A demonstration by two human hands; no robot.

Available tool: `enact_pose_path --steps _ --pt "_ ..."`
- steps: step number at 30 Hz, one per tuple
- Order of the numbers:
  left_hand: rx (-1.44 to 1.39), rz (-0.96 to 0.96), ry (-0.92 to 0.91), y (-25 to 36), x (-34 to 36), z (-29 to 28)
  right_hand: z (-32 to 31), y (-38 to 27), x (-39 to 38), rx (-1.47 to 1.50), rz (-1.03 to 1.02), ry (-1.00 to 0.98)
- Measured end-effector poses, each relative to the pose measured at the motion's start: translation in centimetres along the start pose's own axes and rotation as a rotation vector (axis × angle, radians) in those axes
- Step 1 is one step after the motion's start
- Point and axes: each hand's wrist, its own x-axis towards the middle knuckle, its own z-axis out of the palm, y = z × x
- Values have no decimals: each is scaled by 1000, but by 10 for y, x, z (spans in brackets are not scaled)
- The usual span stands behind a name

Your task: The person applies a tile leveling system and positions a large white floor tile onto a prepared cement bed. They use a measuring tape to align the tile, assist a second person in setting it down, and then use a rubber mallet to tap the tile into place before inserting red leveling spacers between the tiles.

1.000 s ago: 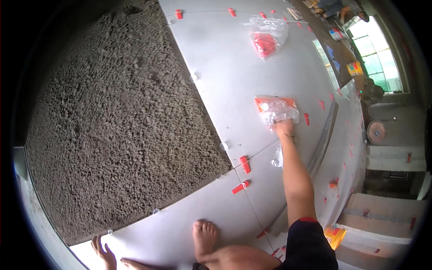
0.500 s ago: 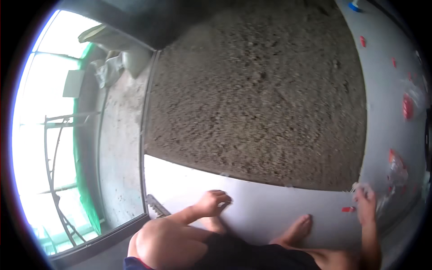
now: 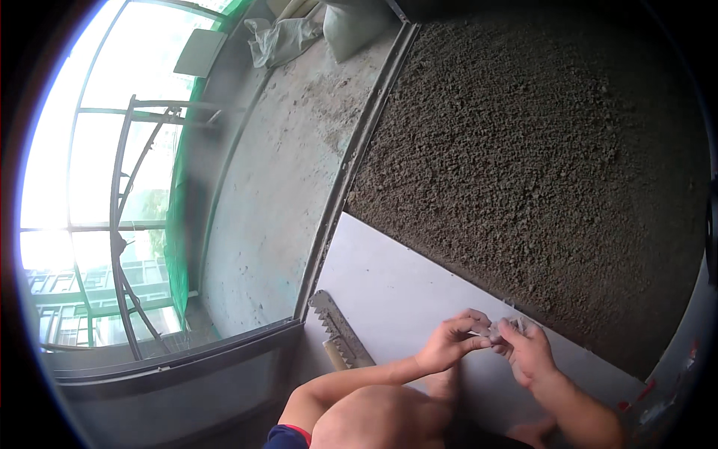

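My left hand (image 3: 456, 343) and my right hand (image 3: 527, 352) meet above a large white floor tile (image 3: 381, 284). My right fingers are closed on small pale plastic pieces (image 3: 510, 325), too small to make out fully, and my left fingers pinch at them from the left. Beyond the tile's edge lies a bed of rough dark mortar (image 3: 508, 150). A notched trowel (image 3: 336, 325) with a wooden handle and mortar on its blade lies on the tile to my left, beside the metal door track. My bare knee is below my hands.
A metal track (image 3: 359, 135) borders a dusty balcony floor (image 3: 277, 165) on the left, with pale sacks (image 3: 344, 30) at its far end. A metal frame (image 3: 123, 209) stands before bright windows and green netting (image 3: 179, 262). A glazed door frame (image 3: 187, 380) runs along the lower left. Red wedges (image 3: 649, 391) lie at right.
The view has swung left toward the balcony. My right hand has left the plastic bag on the tiles and come over to my left hand, which has risen to meet it with small pieces held.
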Motion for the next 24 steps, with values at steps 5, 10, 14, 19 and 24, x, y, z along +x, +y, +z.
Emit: enact_pose_path --steps 5,10,14,19,24 --pt "-19 -122 159 9 0 -54 3 45 23 -70 -166 189" --pt "752 132 711 6 27 -209 -32 92 0 -714 -26 53" --pt "1314 337 714 39 60 -257 -70 130 -10 -1117 -266 43" --pt "1578 453 574 30 72 -271 -64 127 -7 -1109 -274 7" --pt "1640 455 417 23 69 -269 -53 121 -2 -1114 -267 16"
